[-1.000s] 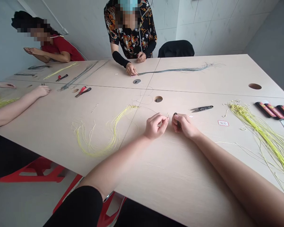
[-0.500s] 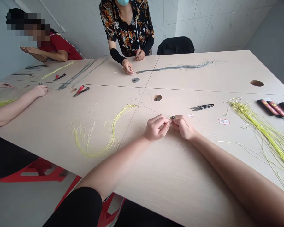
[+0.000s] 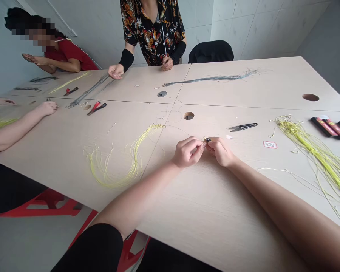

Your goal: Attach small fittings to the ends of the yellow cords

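My left hand [image 3: 186, 152] and my right hand [image 3: 220, 151] meet fingertip to fingertip over the pale wooden table [image 3: 187, 196]. Both are closed in a pinch. Between them sits a small dark piece [image 3: 207, 140], and a thin pale cord runs from it; my left fingers pinch the cord end, my right fingers hold the dark piece. A bundle of yellow cords [image 3: 121, 162] lies to the left of my hands. Black snips [image 3: 243, 127] rest just beyond my right hand.
A thick sheaf of yellow cords [image 3: 314, 151] and black-and-red lighters [image 3: 330, 127] lie at the right. A cable hole [image 3: 189, 115] is ahead. Across the table, a standing person's hand [image 3: 115, 71] reaches over grey cords; red-handled pliers [image 3: 96, 108] and another person's arm [image 3: 19, 124] are at left.
My hands came together from slightly apart and now touch at the dark piece. The standing person's hand moved from the middle of the far table to the left.
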`<action>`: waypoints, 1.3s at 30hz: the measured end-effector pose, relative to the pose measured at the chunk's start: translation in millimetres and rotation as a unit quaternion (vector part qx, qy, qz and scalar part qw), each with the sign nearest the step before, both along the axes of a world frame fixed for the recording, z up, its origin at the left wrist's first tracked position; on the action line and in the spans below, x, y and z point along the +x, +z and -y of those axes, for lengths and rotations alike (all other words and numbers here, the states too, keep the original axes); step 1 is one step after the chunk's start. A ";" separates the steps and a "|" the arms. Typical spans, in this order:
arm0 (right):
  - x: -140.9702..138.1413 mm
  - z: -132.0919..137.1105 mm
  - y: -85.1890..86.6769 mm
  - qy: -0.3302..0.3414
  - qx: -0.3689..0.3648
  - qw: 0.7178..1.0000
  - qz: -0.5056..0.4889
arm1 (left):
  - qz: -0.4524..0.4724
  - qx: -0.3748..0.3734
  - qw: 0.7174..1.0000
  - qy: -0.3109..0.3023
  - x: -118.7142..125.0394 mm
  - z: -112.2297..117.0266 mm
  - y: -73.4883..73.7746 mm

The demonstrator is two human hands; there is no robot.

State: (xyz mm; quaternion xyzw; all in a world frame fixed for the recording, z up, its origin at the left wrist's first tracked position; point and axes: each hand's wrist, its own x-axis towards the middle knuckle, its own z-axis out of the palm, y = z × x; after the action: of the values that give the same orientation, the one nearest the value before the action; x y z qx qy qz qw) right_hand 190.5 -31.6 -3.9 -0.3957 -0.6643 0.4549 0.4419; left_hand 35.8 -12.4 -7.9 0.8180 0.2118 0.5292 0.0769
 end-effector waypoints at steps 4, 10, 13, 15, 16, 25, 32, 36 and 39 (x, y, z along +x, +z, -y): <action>-0.5 0.1 0.6 -0.003 -0.009 1.000 -0.001 | 0.003 0.003 1.000 -0.002 0.1 -0.9 -0.7; 0.0 -0.8 1.2 -0.002 -0.013 1.000 -0.004 | -0.001 -0.004 1.000 -0.003 -0.3 -0.9 -2.1; 0.1 -1.0 1.2 0.000 -0.015 1.000 0.000 | -0.009 -0.009 1.000 0.003 -0.7 -0.7 -2.2; 0.0 -0.8 1.6 -0.001 -0.016 1.000 0.001 | -0.011 -0.011 1.000 0.003 -0.8 -0.8 -2.2; -0.1 -0.7 1.7 -0.001 -0.017 1.000 0.001 | -0.010 -0.011 1.000 0.003 -0.8 -0.9 -2.1; 3.4 -4.3 -9.3 -0.017 -0.091 0.991 -0.100 | 0.005 -0.021 1.000 0.009 0.2 -0.5 0.3; 5.1 -3.7 -9.9 -0.108 -0.059 0.986 -0.110 | 0.003 -0.033 0.999 0.015 0.2 0.0 0.2; 4.0 -1.2 -4.6 -0.137 -0.026 0.987 -0.079 | -0.003 -0.038 0.999 0.010 -0.2 -0.1 0.8; 3.8 -0.9 -3.7 -0.135 -0.026 0.988 -0.074 | -0.006 -0.034 0.999 0.002 -0.1 -0.6 1.1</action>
State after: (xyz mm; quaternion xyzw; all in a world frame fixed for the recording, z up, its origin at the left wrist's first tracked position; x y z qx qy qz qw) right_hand 194.3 -30.7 -7.6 -0.4580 -0.5582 0.4361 0.5371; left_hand 35.8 -11.8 -6.8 0.8176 0.2323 0.5168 0.1021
